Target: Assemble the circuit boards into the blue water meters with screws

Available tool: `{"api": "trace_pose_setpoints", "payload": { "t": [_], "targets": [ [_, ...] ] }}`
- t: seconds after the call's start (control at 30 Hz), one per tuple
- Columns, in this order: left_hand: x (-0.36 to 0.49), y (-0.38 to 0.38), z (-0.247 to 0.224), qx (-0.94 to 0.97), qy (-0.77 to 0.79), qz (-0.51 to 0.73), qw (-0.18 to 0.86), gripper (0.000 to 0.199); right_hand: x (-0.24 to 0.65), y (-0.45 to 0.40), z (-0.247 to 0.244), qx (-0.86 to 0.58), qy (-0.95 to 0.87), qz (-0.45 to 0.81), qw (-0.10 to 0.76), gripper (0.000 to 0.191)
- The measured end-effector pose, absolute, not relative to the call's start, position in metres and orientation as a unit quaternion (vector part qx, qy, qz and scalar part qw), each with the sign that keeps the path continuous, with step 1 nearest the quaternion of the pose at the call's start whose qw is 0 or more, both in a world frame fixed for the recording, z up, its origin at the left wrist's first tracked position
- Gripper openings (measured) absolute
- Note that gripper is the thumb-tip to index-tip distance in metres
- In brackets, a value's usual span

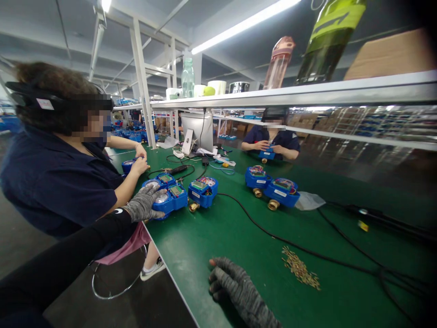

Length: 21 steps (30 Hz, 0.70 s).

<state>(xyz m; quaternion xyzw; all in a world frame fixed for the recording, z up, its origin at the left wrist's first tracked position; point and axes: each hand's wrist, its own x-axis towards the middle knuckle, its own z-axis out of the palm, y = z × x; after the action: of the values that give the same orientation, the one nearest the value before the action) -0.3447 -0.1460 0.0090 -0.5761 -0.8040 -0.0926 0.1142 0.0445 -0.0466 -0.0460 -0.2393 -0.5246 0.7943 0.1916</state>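
Though slack, black cable (273, 236) between small parts (300, 269) and blue devices (282, 193).

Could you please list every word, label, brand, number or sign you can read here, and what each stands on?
No words or numbers can be read.
White labels on blue devices: print too small.
Pale label on the seated person's headgear: blurred.
White crescent mark on the black sleeve: no letters.
Dark mark on the tall bottle's yellow-green band: no legible letters.
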Motion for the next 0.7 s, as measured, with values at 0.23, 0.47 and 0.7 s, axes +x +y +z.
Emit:
{"api": "trace_pose_setpoints", "payload": {
  "t": [0.23, 0.47, 0.7],
  "targets": [
    [-0.345, -0.146, 0.015, -0.566, -0.816, -0.069, 0.097, 0.097, 0.043, -0.045, -0.055, -0.209, -0.532, 0.796, 0.201, 0.062],
    [-0.269, -0.114, 0.031, -0.572, -0.793, -0.110, 0.178, 0.098, 0.036, -0.039, -0.064, -0.204, -0.535, 0.797, 0.192, 0.059],
    [-0.224, -0.014, 0.032, -0.521, -0.840, -0.095, 0.121, 0.109, 0.037, -0.039, -0.065, -0.200, -0.528, 0.801, 0.198, 0.061]
  ]
}}
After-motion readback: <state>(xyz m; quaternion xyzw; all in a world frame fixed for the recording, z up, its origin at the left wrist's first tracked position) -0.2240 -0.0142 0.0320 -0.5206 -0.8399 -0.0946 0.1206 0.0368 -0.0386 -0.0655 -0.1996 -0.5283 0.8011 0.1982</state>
